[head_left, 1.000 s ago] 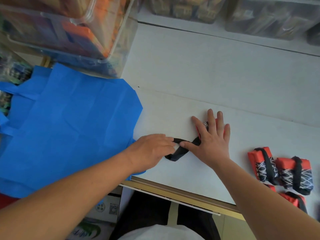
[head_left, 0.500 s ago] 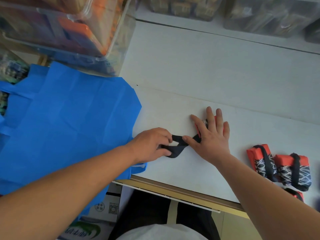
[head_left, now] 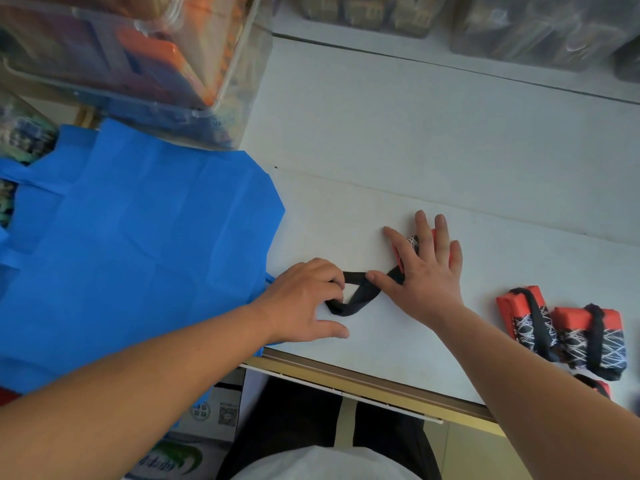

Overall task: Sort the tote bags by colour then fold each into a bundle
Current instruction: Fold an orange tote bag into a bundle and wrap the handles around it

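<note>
While I watched from my station, a clear bin (head_left: 239,98) at far left held orange and blue items too blurred to name, and a blue tote bag (head_left: 138,237) lay flat beside it on the white table (head_left: 415,150). My left hand (head_left: 304,296) curled its fingers round a black strap (head_left: 360,299) loop. My right hand (head_left: 426,271) lay flat, fingers straight, pressing the red bundle (head_left: 411,241). Two strapped red-and-black bundles (head_left: 526,317) sat touching, farther right.
</note>
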Demonstrator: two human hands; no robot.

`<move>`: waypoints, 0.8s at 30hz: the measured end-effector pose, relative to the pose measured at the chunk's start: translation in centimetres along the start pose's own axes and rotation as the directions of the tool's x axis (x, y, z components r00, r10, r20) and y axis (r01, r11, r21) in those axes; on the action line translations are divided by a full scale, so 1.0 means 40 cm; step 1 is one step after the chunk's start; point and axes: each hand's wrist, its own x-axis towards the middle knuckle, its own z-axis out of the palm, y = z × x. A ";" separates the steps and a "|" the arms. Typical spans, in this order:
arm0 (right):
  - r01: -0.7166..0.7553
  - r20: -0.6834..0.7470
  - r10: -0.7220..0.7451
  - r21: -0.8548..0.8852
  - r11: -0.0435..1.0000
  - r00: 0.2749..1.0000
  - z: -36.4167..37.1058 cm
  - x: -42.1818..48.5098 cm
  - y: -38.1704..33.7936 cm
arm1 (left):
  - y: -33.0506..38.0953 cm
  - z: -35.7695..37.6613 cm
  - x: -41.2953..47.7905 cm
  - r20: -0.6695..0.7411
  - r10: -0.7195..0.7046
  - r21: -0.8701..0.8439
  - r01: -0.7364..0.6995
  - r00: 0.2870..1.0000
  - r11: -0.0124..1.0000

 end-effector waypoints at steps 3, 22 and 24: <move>0.004 -0.004 -0.004 0.008 1.000 1.000 0.001 -0.001 0.001 | 0.027 0.028 0.005 -0.063 -0.085 -0.032 0.083 0.994 0.996; -0.033 0.064 0.025 0.127 0.991 0.998 -0.024 -0.002 -0.008 | 0.156 0.008 0.118 0.031 -0.796 -0.714 0.571 0.604 0.405; -0.040 0.037 0.037 0.091 0.995 0.999 -0.015 -0.001 -0.010 | 0.162 0.014 0.128 0.034 -0.826 -0.731 0.578 0.562 0.363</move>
